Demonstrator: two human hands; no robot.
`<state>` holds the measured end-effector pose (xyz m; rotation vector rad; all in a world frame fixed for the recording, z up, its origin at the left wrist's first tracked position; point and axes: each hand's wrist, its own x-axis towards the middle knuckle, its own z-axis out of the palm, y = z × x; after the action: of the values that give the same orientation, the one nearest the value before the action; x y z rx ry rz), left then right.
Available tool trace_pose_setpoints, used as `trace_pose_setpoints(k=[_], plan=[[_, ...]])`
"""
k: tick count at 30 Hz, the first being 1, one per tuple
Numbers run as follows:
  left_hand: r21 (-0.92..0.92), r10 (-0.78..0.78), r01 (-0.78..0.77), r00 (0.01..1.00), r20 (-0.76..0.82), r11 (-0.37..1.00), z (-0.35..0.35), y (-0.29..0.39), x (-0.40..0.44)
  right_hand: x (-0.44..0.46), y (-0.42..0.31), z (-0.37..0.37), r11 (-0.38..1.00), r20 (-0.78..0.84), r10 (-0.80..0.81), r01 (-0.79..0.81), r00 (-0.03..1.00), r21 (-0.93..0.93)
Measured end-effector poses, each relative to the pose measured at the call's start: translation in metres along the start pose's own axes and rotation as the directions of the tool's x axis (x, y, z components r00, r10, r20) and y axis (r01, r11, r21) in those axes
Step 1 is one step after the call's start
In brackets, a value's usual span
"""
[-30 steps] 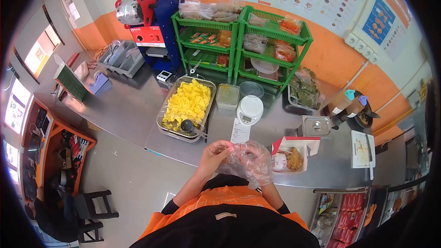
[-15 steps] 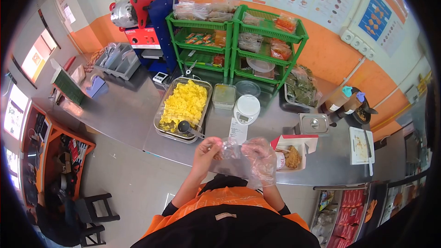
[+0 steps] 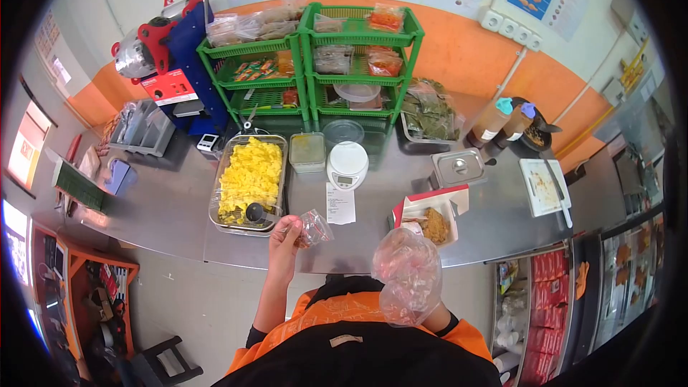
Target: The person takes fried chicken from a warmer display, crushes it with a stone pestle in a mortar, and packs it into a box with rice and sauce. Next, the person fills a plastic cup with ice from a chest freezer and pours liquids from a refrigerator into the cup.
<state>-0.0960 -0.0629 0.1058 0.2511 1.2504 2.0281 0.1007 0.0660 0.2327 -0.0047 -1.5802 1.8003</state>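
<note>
My left hand point(image 3: 285, 238) is bare and pinches a small clear plastic bag point(image 3: 315, 229) between thumb and fingers, over the counter's front edge. Something reddish shows low in the bag. My right hand point(image 3: 407, 261) wears a loose, crinkled clear plastic glove, which hides how the fingers lie. It is nearest to an open takeaway box point(image 3: 459, 209) with a red edge, where a piece of fried chicken point(image 3: 434, 226) lies. Ahead of my left hand are a paper receipt point(image 3: 341, 205) and a white kitchen scale point(image 3: 348, 165).
A tray of scrambled egg point(image 3: 251, 175) with a black ladle stands left. Beside it is a lidded tub point(image 3: 307, 150). Green racks point(image 3: 358, 64) line the back. A steel lidded container point(image 3: 459, 166), sauce bottles point(image 3: 493, 122) and a cutting board with a knife point(image 3: 542, 188) are right.
My hands have moved apart. The bag, earlier between both hands, is now in my left hand alone. My gloved right hand has drawn away and lower. The view has turned right.
</note>
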Motion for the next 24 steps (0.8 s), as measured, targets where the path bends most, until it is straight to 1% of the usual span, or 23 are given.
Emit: trace_pose_setpoints(k=[2,5,8,9,10,12,13,14,17,24], plan=[[0.002,-0.008,0.008,1.0,0.021,1.0,0.002,-0.002,0.0,-0.001,-0.007,0.002,0.999,0.032,-0.024,0.025,0.999,-0.039],[0.011,-0.013,0.013,0.999,0.036,1.0,0.004,-0.002,0.0,-0.01,-0.007,0.003,0.998,0.001,0.056,-0.056,0.998,0.041],[0.014,-0.016,0.016,0.999,0.039,1.0,0.003,0.0,-0.001,-0.021,-0.005,0.0,0.999,0.07,-0.028,0.025,0.997,0.043],[0.012,-0.019,0.018,0.999,0.041,1.0,0.003,0.0,-0.001,-0.012,-0.012,0.003,0.977,0.206,-0.201,0.181,0.958,0.111],[0.018,-0.014,0.013,0.999,0.04,1.0,0.003,0.0,0.0,0.005,-0.024,0.008,0.927,0.322,-0.368,0.32,0.872,0.195],[0.036,-0.027,0.025,0.999,0.046,0.999,0.0,-0.002,-0.001,-0.018,-0.024,0.013,0.947,0.442,-0.284,0.177,0.851,0.268],[0.038,-0.025,0.023,0.999,0.048,0.999,0.0,-0.003,-0.002,-0.02,-0.028,0.014,0.939,0.507,-0.303,0.161,0.807,0.305],[0.039,-0.021,0.019,0.998,0.051,0.999,0.0,-0.004,-0.002,-0.015,-0.034,0.015,0.926,0.533,-0.344,0.185,0.773,0.329],[0.045,-0.023,0.02,0.998,0.066,0.999,0.0,-0.008,0.0,-0.004,-0.043,0.016,0.903,0.559,-0.409,0.23,0.721,0.364],[0.06,-0.08,0.075,0.994,0.072,0.995,0.001,-0.008,0.003,-0.001,-0.044,0.021,0.881,0.547,-0.463,0.296,0.698,0.369]])
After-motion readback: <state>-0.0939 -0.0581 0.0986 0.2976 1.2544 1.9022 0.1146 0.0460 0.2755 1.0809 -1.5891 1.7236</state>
